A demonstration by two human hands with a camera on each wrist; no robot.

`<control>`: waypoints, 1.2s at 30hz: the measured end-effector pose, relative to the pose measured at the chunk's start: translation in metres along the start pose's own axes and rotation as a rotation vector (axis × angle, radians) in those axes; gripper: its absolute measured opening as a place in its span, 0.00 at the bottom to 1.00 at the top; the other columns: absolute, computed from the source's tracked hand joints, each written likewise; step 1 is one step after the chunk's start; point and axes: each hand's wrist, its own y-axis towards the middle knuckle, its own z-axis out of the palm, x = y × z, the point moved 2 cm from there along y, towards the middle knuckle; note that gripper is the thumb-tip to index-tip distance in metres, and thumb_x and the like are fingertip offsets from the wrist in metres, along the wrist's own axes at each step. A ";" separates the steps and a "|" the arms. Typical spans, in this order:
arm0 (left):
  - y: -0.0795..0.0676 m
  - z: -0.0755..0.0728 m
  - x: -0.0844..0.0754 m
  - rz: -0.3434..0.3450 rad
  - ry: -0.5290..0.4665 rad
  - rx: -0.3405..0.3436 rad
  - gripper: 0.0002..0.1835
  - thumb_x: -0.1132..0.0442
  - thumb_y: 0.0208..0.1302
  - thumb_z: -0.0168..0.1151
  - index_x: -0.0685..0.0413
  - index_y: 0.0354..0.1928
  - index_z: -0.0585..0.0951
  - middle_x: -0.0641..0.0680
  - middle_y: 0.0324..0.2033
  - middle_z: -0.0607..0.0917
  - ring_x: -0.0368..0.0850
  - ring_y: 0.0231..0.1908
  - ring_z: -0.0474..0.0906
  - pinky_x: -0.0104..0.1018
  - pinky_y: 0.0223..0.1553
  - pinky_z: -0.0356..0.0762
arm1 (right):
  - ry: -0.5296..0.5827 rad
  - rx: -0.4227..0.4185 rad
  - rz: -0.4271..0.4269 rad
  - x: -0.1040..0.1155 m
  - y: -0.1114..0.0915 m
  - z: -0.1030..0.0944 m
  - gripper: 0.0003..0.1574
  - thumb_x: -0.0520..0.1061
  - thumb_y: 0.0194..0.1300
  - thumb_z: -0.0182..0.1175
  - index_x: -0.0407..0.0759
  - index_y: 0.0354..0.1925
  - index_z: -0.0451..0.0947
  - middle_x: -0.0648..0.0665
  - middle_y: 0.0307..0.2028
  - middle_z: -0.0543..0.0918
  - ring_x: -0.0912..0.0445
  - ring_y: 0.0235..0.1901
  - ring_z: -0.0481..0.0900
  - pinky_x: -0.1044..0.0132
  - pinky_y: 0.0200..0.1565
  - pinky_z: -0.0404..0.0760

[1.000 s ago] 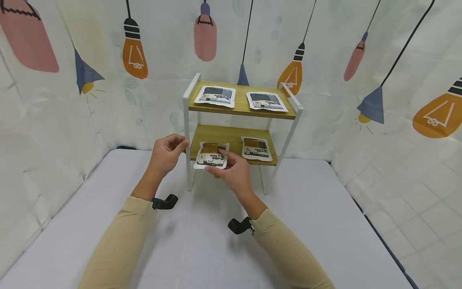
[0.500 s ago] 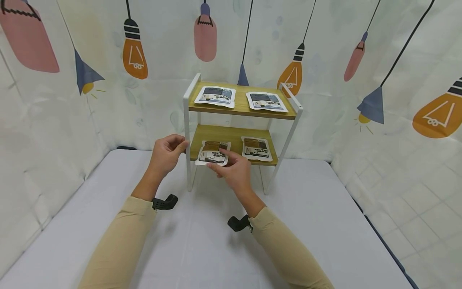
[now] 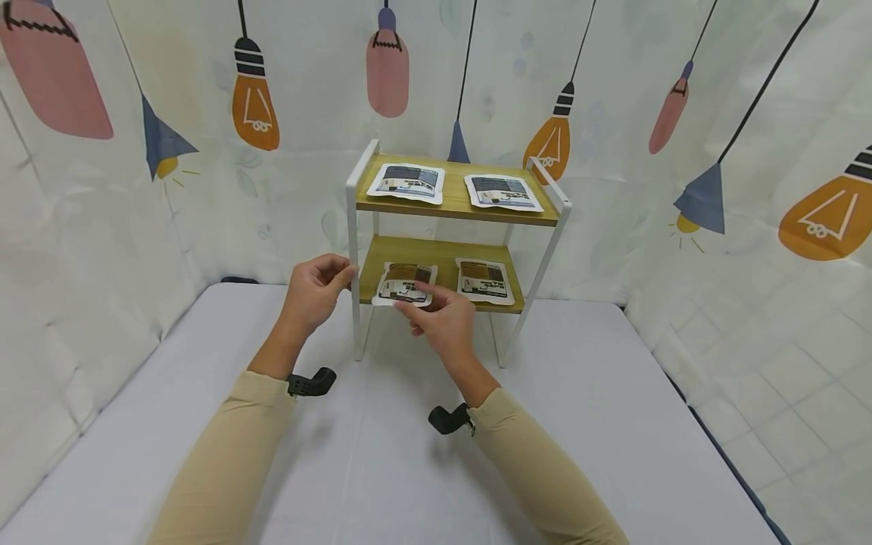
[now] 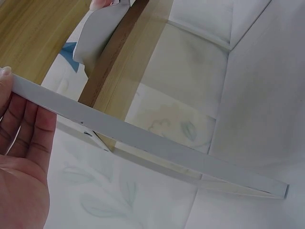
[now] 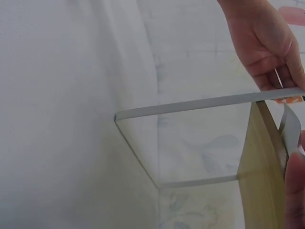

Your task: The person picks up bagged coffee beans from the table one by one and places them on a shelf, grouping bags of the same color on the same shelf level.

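Note:
A two-tier rack with white metal legs and wood-grain boards stands on the table. My left hand [image 3: 313, 294] holds its left front leg [image 4: 143, 138], thumb on one side and fingers on the other in the left wrist view. With thumb and fingers, my right hand [image 3: 444, 322] pinches the right side of a flat white pouch [image 3: 397, 281] with a brown and white label. That pouch is over the left part of the lower board [image 3: 443, 250], its near edge at the board's front edge. In the right wrist view the pouch [image 5: 289, 129] tilts up off the board.
Another brown-labelled pouch [image 3: 484, 281] lies on the right of the lower board. Two blue-labelled pouches, one left [image 3: 407, 182] and one right [image 3: 502, 191], lie on the upper board [image 3: 455, 178]. Around the white-covered table [image 3: 381, 454] hang printed cloth walls [image 3: 300, 197].
My right hand has moved the pouch slightly away from me and further over the lower board. My left hand has stayed on the rack's leg.

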 end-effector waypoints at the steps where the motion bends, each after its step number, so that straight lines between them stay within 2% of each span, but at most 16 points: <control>1: 0.000 0.000 0.000 -0.002 0.001 -0.003 0.20 0.49 0.72 0.63 0.61 0.49 0.84 0.55 0.38 0.86 0.40 0.37 0.81 0.33 0.46 0.84 | -0.003 -0.005 -0.009 -0.001 0.000 0.000 0.27 0.45 0.53 0.80 0.45 0.52 0.88 0.39 0.23 0.87 0.50 0.18 0.85 0.57 0.28 0.88; 4: 0.000 0.000 0.000 -0.012 -0.001 -0.005 0.20 0.49 0.72 0.63 0.61 0.49 0.84 0.55 0.38 0.86 0.40 0.37 0.81 0.32 0.46 0.84 | -0.004 -0.019 -0.025 -0.002 0.000 0.001 0.25 0.45 0.54 0.80 0.44 0.51 0.88 0.39 0.24 0.88 0.40 0.20 0.86 0.58 0.28 0.88; 7: 0.000 0.000 0.000 -0.017 -0.001 0.000 0.19 0.51 0.73 0.63 0.62 0.50 0.84 0.59 0.40 0.86 0.40 0.37 0.80 0.29 0.45 0.83 | 0.000 -0.026 -0.035 -0.003 -0.001 0.001 0.24 0.45 0.54 0.80 0.43 0.50 0.89 0.38 0.26 0.89 0.36 0.22 0.86 0.59 0.27 0.88; 14: 0.000 0.000 -0.002 -0.022 -0.004 0.017 0.18 0.53 0.74 0.62 0.62 0.52 0.84 0.63 0.43 0.86 0.40 0.38 0.80 0.27 0.45 0.82 | -0.014 -0.019 -0.042 -0.001 -0.002 0.000 0.20 0.44 0.54 0.80 0.42 0.46 0.90 0.36 0.28 0.90 0.48 0.19 0.87 0.61 0.27 0.87; 20: 0.000 0.000 -0.002 -0.013 -0.012 0.020 0.17 0.54 0.74 0.63 0.62 0.51 0.84 0.63 0.42 0.86 0.39 0.37 0.81 0.29 0.45 0.83 | -0.017 -0.007 -0.026 0.002 0.000 -0.001 0.17 0.44 0.55 0.79 0.40 0.44 0.90 0.37 0.29 0.90 0.47 0.20 0.87 0.60 0.26 0.87; 31: 0.001 -0.001 -0.002 0.015 -0.025 0.016 0.16 0.56 0.74 0.63 0.63 0.50 0.84 0.63 0.40 0.86 0.38 0.35 0.80 0.28 0.43 0.83 | -0.034 0.003 -0.008 0.004 0.007 -0.001 0.17 0.44 0.56 0.79 0.39 0.43 0.90 0.37 0.26 0.89 0.52 0.16 0.85 0.60 0.24 0.87; 36: 0.000 -0.001 -0.003 0.015 -0.032 0.016 0.16 0.56 0.73 0.63 0.63 0.49 0.84 0.64 0.39 0.85 0.38 0.35 0.80 0.30 0.43 0.83 | -0.080 0.013 0.000 0.006 0.009 -0.002 0.17 0.44 0.56 0.78 0.39 0.43 0.90 0.38 0.25 0.88 0.53 0.16 0.84 0.61 0.23 0.86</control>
